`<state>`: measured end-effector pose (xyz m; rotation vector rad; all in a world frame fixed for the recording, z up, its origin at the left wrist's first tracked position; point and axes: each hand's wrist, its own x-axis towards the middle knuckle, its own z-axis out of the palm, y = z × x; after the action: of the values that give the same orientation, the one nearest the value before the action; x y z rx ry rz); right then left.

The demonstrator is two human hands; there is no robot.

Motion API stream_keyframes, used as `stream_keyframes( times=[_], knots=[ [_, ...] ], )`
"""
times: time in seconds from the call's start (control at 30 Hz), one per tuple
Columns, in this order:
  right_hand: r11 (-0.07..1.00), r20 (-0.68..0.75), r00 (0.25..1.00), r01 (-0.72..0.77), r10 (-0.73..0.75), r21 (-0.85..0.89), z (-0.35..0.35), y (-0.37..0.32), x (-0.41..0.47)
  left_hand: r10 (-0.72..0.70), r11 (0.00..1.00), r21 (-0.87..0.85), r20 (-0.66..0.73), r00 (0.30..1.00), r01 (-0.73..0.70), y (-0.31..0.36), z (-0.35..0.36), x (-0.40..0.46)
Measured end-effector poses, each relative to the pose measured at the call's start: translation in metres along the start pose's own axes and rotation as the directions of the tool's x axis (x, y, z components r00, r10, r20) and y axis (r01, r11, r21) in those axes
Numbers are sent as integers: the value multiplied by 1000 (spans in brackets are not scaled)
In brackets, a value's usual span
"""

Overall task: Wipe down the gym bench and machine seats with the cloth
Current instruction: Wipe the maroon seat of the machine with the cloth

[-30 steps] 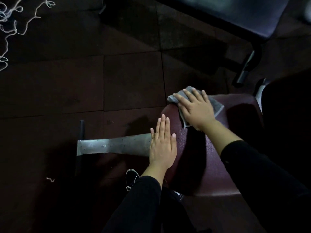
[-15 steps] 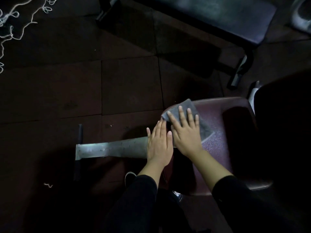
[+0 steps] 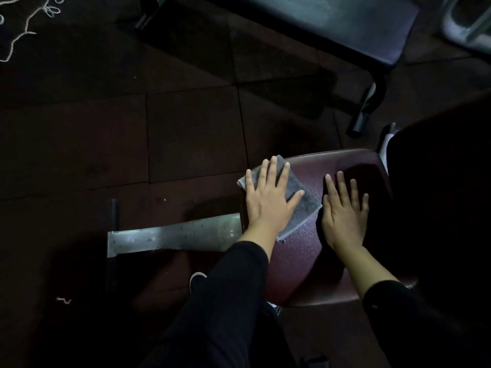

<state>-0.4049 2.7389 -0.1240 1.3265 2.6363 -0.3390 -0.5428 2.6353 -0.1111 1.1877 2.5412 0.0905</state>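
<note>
Head view, looking down onto a padded maroon vinyl machine seat (image 3: 305,256) with a pebbled surface. A folded grey cloth (image 3: 297,200) lies at the seat's far-left corner, one corner overhanging the seat's left edge and its frayed near edge lying on the vinyl. The left hand (image 3: 268,200) rests flat on the cloth, fingers straight and spread, thumb out toward the seat's middle; it presses the cloth down and does not curl around it. The right hand (image 3: 344,216) lies flat on the bare vinyl just beside the cloth's right edge, fingers straight and slightly apart, holding nothing; its far side falls in deep shadow toward the seat's right edge. Both forearms emerge from black long sleeves (image 3: 239,282).

A flat bare steel frame bar (image 3: 172,239) runs out from under the seat's left edge across the dark rubber floor tiles (image 3: 191,134) to a black crossbar. A black shoe with a white sole (image 3: 198,281) shows below the seat's near-left corner. Beyond the seat's far edge stands a dark blue padded gym bench (image 3: 345,25) on a black tubular leg. Loose pale string (image 3: 26,25) lies on the floor at the far left.
</note>
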Motion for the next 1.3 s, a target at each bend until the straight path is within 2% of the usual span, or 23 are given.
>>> stream_keyframes(
  times=[0.17, 0.3, 0.43, 0.57, 0.67, 0.77, 0.9, 0.97, 1.17, 1.23, 1.3],
  knots=[
    [1000, -3, 1000, 3, -3, 23, 1, -1, 1, 22, 999, 49, -59, 998, -19, -21, 8, -13],
    [1000, -5, 1000, 1, -1, 11, 1, 0, 0, 23, 996, -82, -69, 997, -29, -44, 8, -30],
    [1000, -27, 1000, -7, 7, 8, 3, 0, 0, -82, 980, -184, -30, 996, 75, -27, 6, -28],
    [1000, -38, 999, -5, 5, 6, 4, 1, 0, -184, 982, -47, 0, 983, 184, -6, 13, -17],
    [1000, -53, 999, 0, 0, 13, 5, 1, -1, -214, 977, -21, -14, 977, 214, -5, 14, -10],
    [1000, -64, 998, 8, -7, 16, 6, 0, 0, -146, 989, -37, -46, 988, 144, -7, 13, -11],
    [1000, -65, 998, 17, -15, 19, 7, 1, 0, 134, 988, -71, -64, 989, -138, -20, 19, -43],
    [1000, -63, 998, 17, -15, 24, 7, 2, 1, 194, 972, -117, -82, 978, -202, -36, 26, -62],
    [1000, -71, 997, 13, -11, 24, 9, 1, -1, -95, 938, -335, -19, 995, 83, -48, 21, -40],
    [1000, -65, 998, 12, -11, 20, 9, 1, 0, -137, 947, -295, 3, 991, 131, -39, 12, -17],
    [1000, -64, 998, 15, -14, 16, 9, 1, 0, -133, 975, -176, 20, 991, 134, -29, 4, 0]
  ],
)
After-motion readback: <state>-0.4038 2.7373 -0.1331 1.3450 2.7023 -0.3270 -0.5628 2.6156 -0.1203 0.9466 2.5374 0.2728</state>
